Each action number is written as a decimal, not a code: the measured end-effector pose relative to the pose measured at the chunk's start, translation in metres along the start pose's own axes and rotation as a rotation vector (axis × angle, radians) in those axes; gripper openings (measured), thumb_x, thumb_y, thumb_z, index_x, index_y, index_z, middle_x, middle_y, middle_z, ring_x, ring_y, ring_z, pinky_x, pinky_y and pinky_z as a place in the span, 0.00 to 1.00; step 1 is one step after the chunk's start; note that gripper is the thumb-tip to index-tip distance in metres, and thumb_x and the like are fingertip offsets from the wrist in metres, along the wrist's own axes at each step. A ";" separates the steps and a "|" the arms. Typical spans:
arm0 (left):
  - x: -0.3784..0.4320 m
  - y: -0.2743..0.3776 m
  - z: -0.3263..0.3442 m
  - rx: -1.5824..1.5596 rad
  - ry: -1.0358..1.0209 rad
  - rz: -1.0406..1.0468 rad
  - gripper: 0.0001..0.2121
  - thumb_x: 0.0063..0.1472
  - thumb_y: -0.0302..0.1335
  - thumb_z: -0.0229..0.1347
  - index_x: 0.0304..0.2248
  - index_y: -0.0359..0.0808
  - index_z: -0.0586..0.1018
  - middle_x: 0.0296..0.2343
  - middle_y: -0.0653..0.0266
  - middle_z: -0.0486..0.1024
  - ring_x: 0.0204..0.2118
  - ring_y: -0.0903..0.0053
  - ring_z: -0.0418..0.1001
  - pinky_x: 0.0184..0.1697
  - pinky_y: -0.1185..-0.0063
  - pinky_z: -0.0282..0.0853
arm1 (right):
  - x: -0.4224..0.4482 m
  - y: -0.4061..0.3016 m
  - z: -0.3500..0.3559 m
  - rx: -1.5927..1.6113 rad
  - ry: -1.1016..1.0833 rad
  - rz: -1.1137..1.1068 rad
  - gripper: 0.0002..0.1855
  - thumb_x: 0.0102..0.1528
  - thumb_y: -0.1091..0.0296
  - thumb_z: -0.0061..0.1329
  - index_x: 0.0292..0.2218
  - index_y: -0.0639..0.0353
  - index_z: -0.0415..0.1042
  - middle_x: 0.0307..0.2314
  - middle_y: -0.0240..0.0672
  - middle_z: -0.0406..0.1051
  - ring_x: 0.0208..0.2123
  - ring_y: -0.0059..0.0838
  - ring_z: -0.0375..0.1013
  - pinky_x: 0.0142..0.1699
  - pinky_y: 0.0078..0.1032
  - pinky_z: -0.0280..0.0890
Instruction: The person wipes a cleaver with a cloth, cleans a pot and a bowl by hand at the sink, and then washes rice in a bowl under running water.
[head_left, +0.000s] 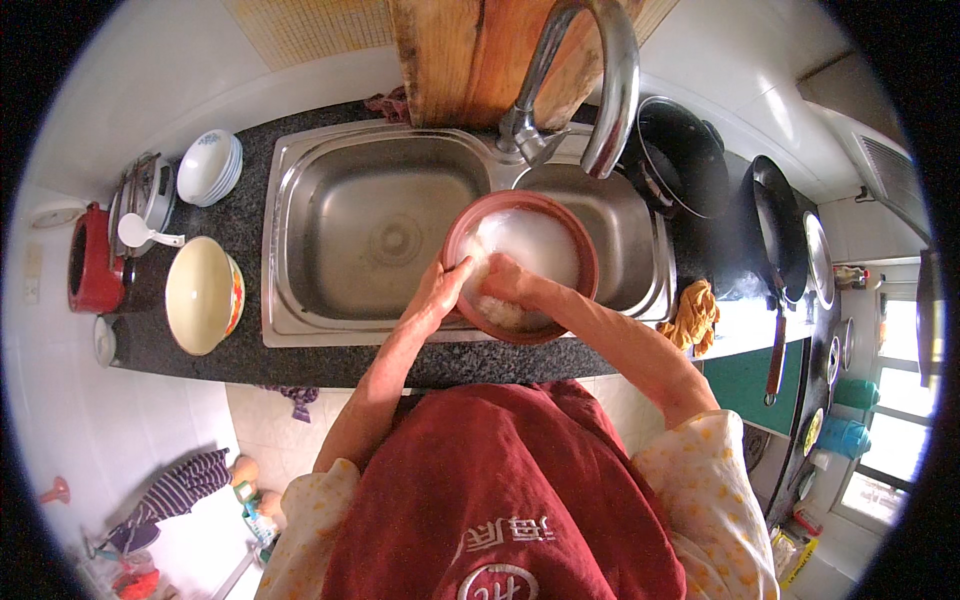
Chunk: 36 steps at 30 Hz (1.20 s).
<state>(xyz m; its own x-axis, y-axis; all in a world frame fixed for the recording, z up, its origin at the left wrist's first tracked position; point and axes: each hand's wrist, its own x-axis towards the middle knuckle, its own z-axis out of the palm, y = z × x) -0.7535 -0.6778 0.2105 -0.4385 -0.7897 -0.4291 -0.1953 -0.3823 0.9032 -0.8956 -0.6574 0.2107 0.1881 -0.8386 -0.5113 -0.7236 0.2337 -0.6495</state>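
Note:
A reddish-brown round pot (585, 247) holds cloudy white water with pale grains, which look like rice (501, 311), at its near side. It is over the divider between the two basins of the stainless steel sink (360, 225). My left hand (444, 283) grips the pot's left rim, thumb on top. Inside the pot is my right hand (510, 281), partly in the water with its fingers curled; whether it holds grains cannot be told. Above and behind the pot arches the chrome faucet (619, 90), with no water seen running from it.
To the left stand a cream enamel bowl (196, 296), stacked white bowls (206, 169) and a white ladle (139, 230). A wooden board (465, 60) leans behind the sink. On the right are a black pot (679, 157), an orange-brown cloth (694, 315) and a wok (776, 217) with its handle jutting forward.

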 end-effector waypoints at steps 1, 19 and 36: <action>0.000 0.001 -0.001 0.004 -0.009 0.021 0.21 0.49 0.35 0.47 0.42 0.32 0.62 0.37 0.57 0.65 0.40 0.74 0.62 0.42 0.79 0.56 | 0.002 -0.001 0.000 0.007 0.023 0.020 0.19 0.42 0.56 0.40 0.31 0.63 0.66 0.27 0.46 0.67 0.30 0.38 0.67 0.33 0.29 0.61; 0.003 -0.006 -0.006 -0.096 -0.142 0.041 0.22 0.50 0.32 0.46 0.44 0.32 0.59 0.38 0.59 0.63 0.40 0.75 0.61 0.42 0.78 0.56 | -0.032 0.004 -0.027 -0.400 0.456 -0.011 0.30 0.36 0.52 0.49 0.39 0.57 0.58 0.35 0.42 0.57 0.39 0.42 0.57 0.41 0.34 0.57; -0.006 0.010 -0.003 0.021 -0.051 -0.086 0.22 0.50 0.35 0.46 0.42 0.31 0.61 0.35 0.57 0.65 0.38 0.76 0.62 0.40 0.79 0.57 | 0.005 -0.001 -0.013 -0.219 -0.004 -0.079 0.17 0.40 0.60 0.42 0.30 0.63 0.66 0.27 0.50 0.66 0.33 0.42 0.66 0.37 0.34 0.60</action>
<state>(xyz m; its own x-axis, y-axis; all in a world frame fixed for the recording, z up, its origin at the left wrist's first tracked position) -0.7496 -0.6781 0.2222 -0.4635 -0.7285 -0.5044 -0.2521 -0.4373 0.8632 -0.9024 -0.6685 0.2160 0.2528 -0.8478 -0.4661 -0.8332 0.0541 -0.5502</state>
